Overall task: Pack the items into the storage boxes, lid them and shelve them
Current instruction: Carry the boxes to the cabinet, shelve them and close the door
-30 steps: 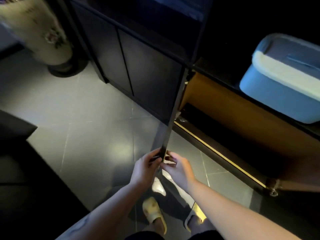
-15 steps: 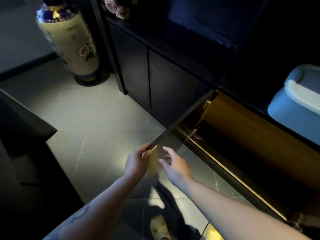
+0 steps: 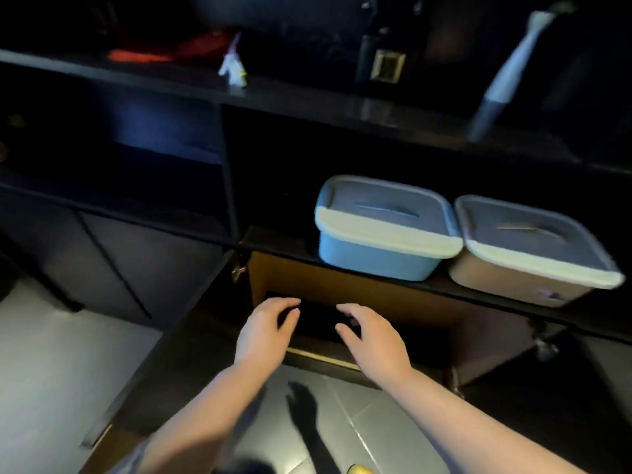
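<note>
Two lidded storage boxes stand side by side on a dark shelf point(image 3: 273, 239): a blue box point(image 3: 376, 258) with a grey lid, and to its right a beige box point(image 3: 506, 278) with the same kind of lid. Below that shelf an open cabinet compartment point(image 3: 342, 289) shows a brown inner wall and a dark inside. My left hand point(image 3: 265, 331) and my right hand point(image 3: 371, 340) hover in front of this opening, fingers apart, holding nothing. The cabinet door point(image 3: 164, 364) stands swung open at my left forearm.
The upper shelf carries a small white figure point(image 3: 232, 68), a dark bottle point(image 3: 383, 61) and a white-and-grey tool point(image 3: 502, 83). Closed dark cabinet doors point(image 3: 119, 268) lie to the left. Grey floor tiles point(image 3: 51, 371) run below, and another open door point(image 3: 492, 343) is at the right.
Both hands have let go of the cabinet door edge and moved up to the open compartment. The door has swung wide to the left. My view has lifted to the shelves.
</note>
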Demonstrator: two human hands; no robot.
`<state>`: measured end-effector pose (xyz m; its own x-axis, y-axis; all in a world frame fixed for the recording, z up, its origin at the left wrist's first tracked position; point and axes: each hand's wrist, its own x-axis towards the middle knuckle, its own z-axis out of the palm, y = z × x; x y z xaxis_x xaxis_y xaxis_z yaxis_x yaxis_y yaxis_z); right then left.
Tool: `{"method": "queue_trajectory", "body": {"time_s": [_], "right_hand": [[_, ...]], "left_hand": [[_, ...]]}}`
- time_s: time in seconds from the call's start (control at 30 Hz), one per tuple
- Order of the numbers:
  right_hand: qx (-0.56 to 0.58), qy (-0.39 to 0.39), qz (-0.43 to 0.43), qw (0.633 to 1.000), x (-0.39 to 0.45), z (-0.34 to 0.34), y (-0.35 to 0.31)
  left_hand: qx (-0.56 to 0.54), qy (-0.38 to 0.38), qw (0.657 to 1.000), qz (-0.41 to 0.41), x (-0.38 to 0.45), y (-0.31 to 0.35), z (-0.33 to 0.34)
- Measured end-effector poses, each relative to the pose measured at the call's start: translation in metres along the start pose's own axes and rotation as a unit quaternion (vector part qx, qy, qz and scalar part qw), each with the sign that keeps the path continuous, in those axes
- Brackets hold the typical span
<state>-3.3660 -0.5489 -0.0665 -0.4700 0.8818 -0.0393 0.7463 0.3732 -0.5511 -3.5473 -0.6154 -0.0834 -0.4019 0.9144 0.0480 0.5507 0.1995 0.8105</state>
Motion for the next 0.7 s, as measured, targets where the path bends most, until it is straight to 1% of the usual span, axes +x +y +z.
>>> {"method": "queue_trajectory", "body": {"time_s": [0.1, 0.23, 0.33, 0.43, 0.53, 0.6, 0.7], "right_hand": [[0.028, 0.083, 0.044, 0.995, 0.017, -0.054, 0.043], [0.056, 0.173, 0.065, 0.981, 0.049, -0.108, 0.089], [0.062, 0.181, 0.074, 0.979, 0.078, -0.128, 0.115], [0.053, 0.163, 0.092, 0.981, 0.099, -0.13, 0.132], [0.049, 0.165, 0.11, 0.979, 0.113, -0.121, 0.138], [0.05, 0.189, 0.137, 0.971, 0.116, -0.115, 0.136], [0.037, 0.229, 0.16, 0.96, 0.119, -0.105, 0.127]], "left_hand": [[-0.007, 0.003, 0.999, 0.049, 0.045, 0.045, 0.027], [0.004, 0.022, 0.997, 0.078, 0.101, 0.085, 0.045], [0.046, 0.053, 0.993, 0.093, 0.138, 0.096, 0.056], [0.06, 0.069, 0.993, 0.073, 0.165, 0.092, 0.062], [0.097, 0.075, 0.991, 0.05, 0.179, 0.083, 0.067], [0.112, 0.066, 0.99, 0.048, 0.181, 0.078, 0.071], [0.134, 0.064, 0.986, 0.07, 0.184, 0.073, 0.072]]}}
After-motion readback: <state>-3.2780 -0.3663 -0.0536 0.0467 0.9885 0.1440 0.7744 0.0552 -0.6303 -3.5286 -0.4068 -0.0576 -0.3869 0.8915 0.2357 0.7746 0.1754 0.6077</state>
